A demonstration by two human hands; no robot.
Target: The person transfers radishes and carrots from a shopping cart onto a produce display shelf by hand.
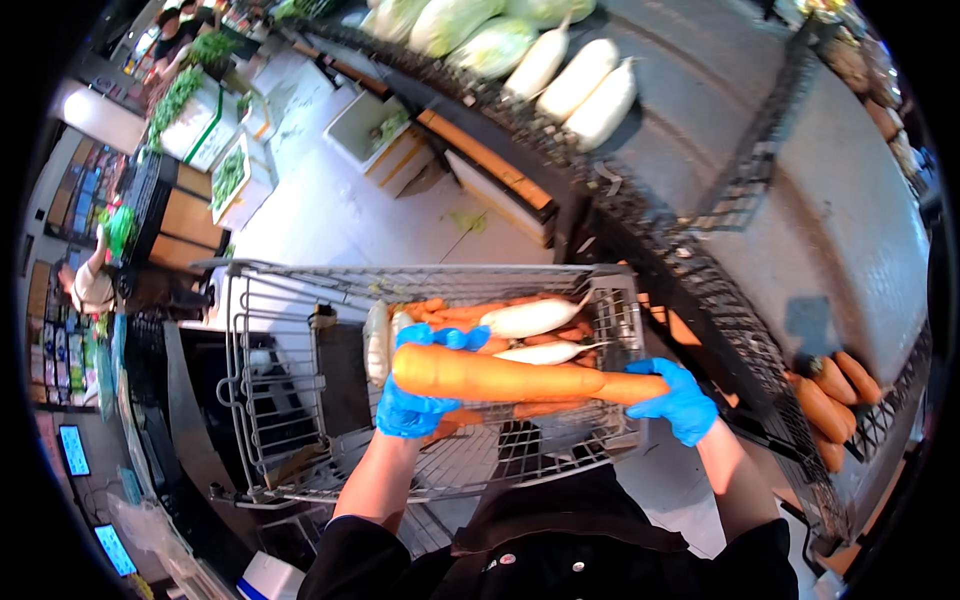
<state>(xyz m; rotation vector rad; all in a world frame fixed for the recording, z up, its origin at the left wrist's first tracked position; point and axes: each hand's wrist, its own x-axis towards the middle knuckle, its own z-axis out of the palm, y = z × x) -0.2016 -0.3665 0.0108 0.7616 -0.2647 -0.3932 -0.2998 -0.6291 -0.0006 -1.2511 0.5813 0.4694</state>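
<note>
Both my hands wear blue gloves and hold a thick orange carrot (490,378) level above a wire shopping cart (440,269). Its broad end rests in my left hand (408,408), with fingers wrapped round it. My right hand (682,402) grips the thin end; whether a second carrot overlaps there I cannot tell. Below, inside the cart, lie white radishes (532,318) and several more carrots (462,313), partly hidden by my hands and the held carrot.
A grey display stand with black mesh edging (690,260) runs along the right, bearing white radishes (603,105), pale cabbages (495,47) and carrots (822,405). White boxes (243,190) with greens stand on the floor beyond. A person (95,287) is at the far left.
</note>
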